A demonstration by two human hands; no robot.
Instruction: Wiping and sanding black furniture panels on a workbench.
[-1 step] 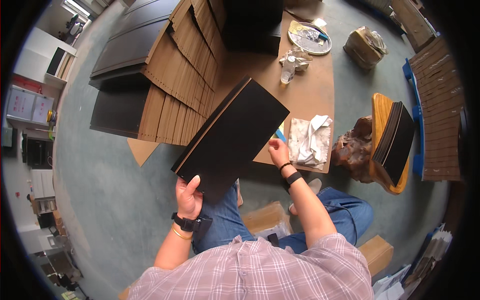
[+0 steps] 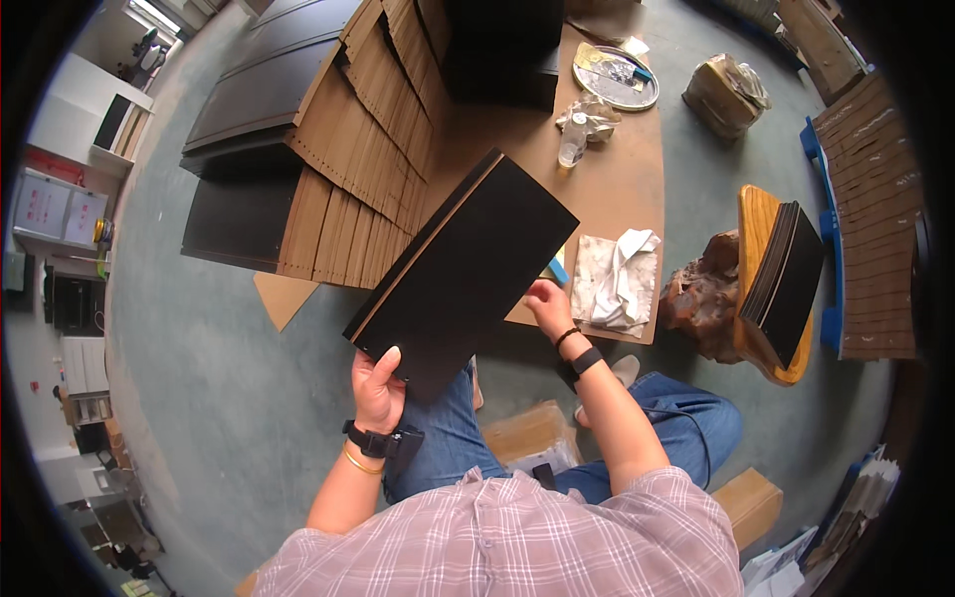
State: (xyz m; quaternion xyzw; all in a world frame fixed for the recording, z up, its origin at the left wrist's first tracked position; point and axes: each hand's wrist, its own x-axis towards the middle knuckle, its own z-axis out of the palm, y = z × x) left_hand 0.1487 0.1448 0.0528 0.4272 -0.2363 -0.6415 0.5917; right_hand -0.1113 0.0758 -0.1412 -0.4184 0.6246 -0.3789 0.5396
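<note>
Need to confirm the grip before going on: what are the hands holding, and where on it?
Both hold one black rectangular board. The left hand pinches its near lower corner, thumb on top; the right hand grips its right-hand edge.

Soft, even daylight fills the scene, brightest at the upper left where a pale white-walled area (image 2: 95,95) is nearly washed out. Shadows are faint and diffuse; a weak one lies under the low brown wooden table (image 2: 617,189) on the grey-green concrete floor (image 2: 209,368). The large matte black rectangular board (image 2: 463,274) shows almost no glare. The centre is sharp, while fisheye distortion bends straight edges toward the rim, which fades into a black vignette with slightly softer detail
</note>
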